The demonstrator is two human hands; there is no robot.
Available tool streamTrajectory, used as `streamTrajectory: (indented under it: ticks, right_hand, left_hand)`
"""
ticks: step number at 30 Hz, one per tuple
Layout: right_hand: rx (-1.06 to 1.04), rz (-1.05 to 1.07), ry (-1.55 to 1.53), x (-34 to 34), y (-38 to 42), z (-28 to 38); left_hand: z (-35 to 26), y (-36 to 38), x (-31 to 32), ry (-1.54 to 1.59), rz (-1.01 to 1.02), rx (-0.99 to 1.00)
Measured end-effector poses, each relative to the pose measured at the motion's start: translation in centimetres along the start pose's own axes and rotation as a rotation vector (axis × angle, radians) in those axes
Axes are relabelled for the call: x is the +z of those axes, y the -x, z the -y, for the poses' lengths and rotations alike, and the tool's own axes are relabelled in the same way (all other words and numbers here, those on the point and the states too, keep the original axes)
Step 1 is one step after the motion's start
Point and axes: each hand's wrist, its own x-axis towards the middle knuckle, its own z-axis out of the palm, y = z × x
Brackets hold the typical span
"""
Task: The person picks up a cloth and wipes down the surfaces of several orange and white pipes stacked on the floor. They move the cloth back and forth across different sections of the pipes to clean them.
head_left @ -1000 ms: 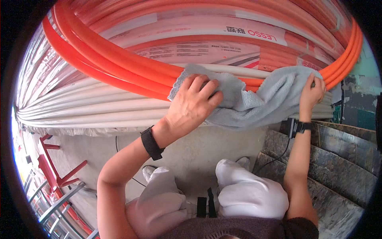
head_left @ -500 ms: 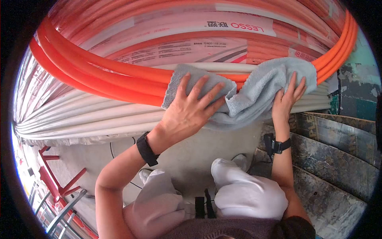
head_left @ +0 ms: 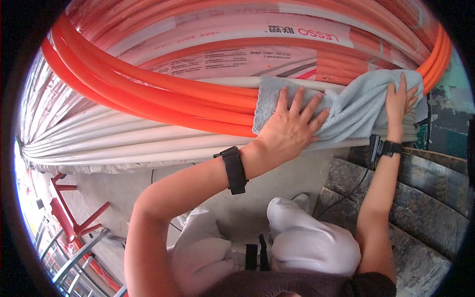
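Note:
A grey-blue cloth [head_left: 354, 111] is draped over a bundle of orange pipes [head_left: 188, 101]. My left hand [head_left: 292, 123] lies with fingers spread on the cloth's left part, palm down over the pipes. On the right part of the cloth rests my right hand [head_left: 400, 101], its fingers apart, near where the pipes curve upward. The cloth is bunched into folds between the two hands. Both wrists wear black straps.
Behind the pipes are wrapped coils with printed film [head_left: 302, 32]. White pipes [head_left: 99, 133] run below the orange ones. A red metal frame [head_left: 74, 218] and grey bars stand at lower left. Dark stained boards [head_left: 420, 208] lie at right, with my knees below.
Both my hands and the cloth have moved to the right along the orange pipes. More orange pipe shows left of the cloth.

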Motion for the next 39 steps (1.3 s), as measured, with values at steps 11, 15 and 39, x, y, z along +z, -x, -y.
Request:
streamTrajectory:
  ticks: [11, 15, 39]
  right_hand:
    - [-0.060, -0.223, 0.056, 1.0, 0.8, -0.9]
    - [-0.114, -0.267, 0.075, 1.1, 2.4, -0.8]
    - [-0.612, 0.202, -0.446, -5.9, 21.6, 20.9]
  left_hand:
    - [1.0, 1.3, -0.9, -0.111, 0.061, 0.103]
    - [1.6, 2.1, -1.3, -0.116, 0.061, 0.143]
    - [13.0, 12.4, -10.2, -0.283, -0.111, -0.321]
